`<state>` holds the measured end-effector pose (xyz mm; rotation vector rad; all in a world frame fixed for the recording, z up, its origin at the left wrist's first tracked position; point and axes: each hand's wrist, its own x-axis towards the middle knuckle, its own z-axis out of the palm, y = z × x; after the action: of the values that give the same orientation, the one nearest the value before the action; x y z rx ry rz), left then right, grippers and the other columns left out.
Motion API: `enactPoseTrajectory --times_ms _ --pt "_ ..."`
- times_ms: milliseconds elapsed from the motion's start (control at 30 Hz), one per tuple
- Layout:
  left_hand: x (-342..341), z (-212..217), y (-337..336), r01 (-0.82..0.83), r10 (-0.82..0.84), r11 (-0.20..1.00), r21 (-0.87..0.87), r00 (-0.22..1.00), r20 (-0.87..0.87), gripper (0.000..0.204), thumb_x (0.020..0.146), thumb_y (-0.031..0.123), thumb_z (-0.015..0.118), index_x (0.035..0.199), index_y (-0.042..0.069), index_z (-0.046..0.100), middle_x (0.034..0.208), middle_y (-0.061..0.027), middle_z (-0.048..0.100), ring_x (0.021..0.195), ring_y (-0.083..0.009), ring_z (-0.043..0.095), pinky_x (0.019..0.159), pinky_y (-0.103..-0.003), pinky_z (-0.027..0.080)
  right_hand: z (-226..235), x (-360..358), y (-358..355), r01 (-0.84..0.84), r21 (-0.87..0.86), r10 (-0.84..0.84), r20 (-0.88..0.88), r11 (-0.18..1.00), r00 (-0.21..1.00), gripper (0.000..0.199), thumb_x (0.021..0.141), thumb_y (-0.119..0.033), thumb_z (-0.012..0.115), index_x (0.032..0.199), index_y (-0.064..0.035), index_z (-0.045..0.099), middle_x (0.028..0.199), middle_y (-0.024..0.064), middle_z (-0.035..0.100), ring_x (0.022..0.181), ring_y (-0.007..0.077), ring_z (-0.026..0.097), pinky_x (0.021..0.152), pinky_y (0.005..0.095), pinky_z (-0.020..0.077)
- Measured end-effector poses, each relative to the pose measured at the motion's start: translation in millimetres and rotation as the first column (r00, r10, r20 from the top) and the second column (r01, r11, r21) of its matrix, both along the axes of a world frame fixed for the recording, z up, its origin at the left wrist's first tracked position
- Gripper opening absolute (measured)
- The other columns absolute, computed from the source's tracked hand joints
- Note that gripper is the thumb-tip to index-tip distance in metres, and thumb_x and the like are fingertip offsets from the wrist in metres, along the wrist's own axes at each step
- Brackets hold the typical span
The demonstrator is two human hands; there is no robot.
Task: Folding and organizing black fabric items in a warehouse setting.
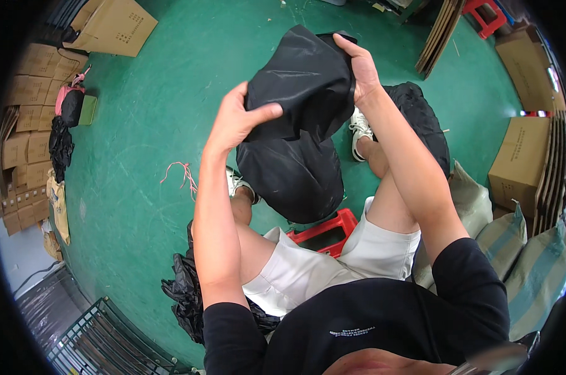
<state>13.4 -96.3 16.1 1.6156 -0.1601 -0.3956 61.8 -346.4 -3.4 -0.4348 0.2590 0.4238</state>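
Observation:
In front of me I hold up a piece of smooth black fabric (301, 78), loosely folded and drooping; whether it is a bag or a cover I cannot tell. My left hand (240, 120) grips its left side, thumb lying on the front and fingers behind. On the other side my right hand (361, 70) holds the right edge, its thumb near the top and the other fingers mostly hidden. Directly below, between my feet, a rounded black fabric bundle (292, 181) rests, partly covered by the held piece.
A red plastic stool (342, 228) is between my legs. Another black bundle (420, 119) lies beyond my right foot. Woven sacks (536, 269) and a cardboard box (517, 156) stand to the right; crumpled black plastic (183, 284) and pink string (184, 175) lie left on the green floor.

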Motion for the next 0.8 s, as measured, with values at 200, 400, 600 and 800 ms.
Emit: enactPoseTrajectory --times_ms 200,400,600,800 --pt "6 -27 22 0.278 -0.227 0.735 0.618 0.96 -0.162 0.035 0.072 0.019 0.077 0.096 -0.004 0.067 0.079 -0.0064 0.067 0.073 -0.0168 0.061 0.068 -0.036 0.048 -15 15 -30 0.071 0.068 -0.08 0.134 0.995 0.988 0.034 0.097 -0.027 0.048 0.104 0.0039 0.06 0.1 0.0189 0.066 0.091 0.0345 0.066 0.086 0.0483 0.0533" --pt "11 -15 36 -0.141 0.133 0.979 0.146 0.989 0.06 0.018 0.086 0.015 0.068 0.09 -0.002 0.067 0.075 0.0033 0.062 0.067 -0.0046 0.052 0.061 -0.023 0.042 -12 21 -50 0.444 -0.475 -0.439 0.128 0.76 0.889 0.024 0.092 -0.016 0.057 0.105 0.0042 0.06 0.099 0.0153 0.067 0.087 0.0283 0.066 0.085 0.0396 0.0527" --pt "0 -7 23 0.032 -0.032 0.996 -0.086 0.999 -0.003 0.017 0.085 0.012 0.07 0.094 -0.002 0.068 0.08 0.0031 0.064 0.073 -0.0046 0.056 0.067 -0.023 0.046 -12 -1 -18 0.635 -0.751 0.446 0.638 0.18 0.628 0.082 0.067 -0.03 0.081 0.137 -0.0091 0.043 0.138 0.0144 0.045 0.133 0.0284 0.038 0.111 0.038 0.0268" --pt "-1 -1 6 0.339 -0.345 0.938 -0.066 0.921 -0.182 0.017 0.085 0.014 0.07 0.092 -0.001 0.069 0.08 0.0023 0.065 0.073 -0.0041 0.056 0.068 -0.022 0.046 8 -44 37 -0.016 -0.922 0.837 0.342 0.386 0.427 0.079 0.068 -0.026 0.082 0.134 -0.0023 0.046 0.13 0.0109 0.052 0.123 0.0221 0.046 0.106 0.0348 0.0319"
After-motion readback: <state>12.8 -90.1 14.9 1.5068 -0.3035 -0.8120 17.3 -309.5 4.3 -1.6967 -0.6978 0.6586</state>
